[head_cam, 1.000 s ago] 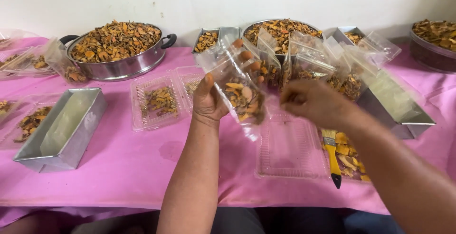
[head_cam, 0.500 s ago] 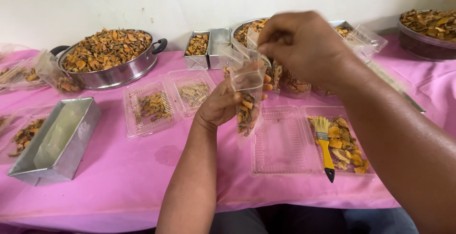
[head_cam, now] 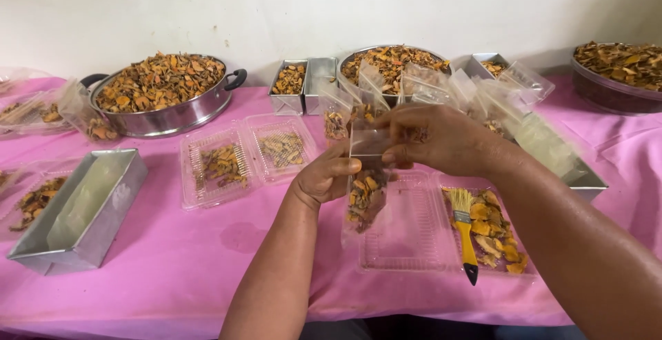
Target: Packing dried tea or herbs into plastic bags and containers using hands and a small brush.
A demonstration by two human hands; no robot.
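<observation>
Hanging upright between both hands, the clear plastic pouch [head_cam: 365, 181] runs long top to bottom, its open mouth pointing up and its filled lower end — orange-brown dried pieces — pointing down toward the pink tablecloth [head_cam: 172, 271]. The left hand [head_cam: 324, 178] is curled shut on the pouch's side at mid-height, thumb across the front. The right hand [head_cam: 434, 140] pinches the top edge, fingers closed on the plastic. The pouch is held above the near edge of an open clear clamshell tray [head_cam: 407, 236], whose right half holds more dried pieces and a yellow-handled brush [head_cam: 465, 230] lying with its bristles away and its dark tip toward the person.

To the left, near the table edge, an empty metal loaf tin [head_cam: 83, 209] sits lengthwise. Further back lies another open clamshell [head_cam: 241, 161] with a few pieces in each half. Beyond that stand a large steel pan [head_cam: 162, 92] heaped with dried pieces, small square tins [head_cam: 303, 85], a round bowl [head_cam: 389, 61] crowded with standing pouches — and at far right a dark tub [head_cam: 617, 71] by the white wall
</observation>
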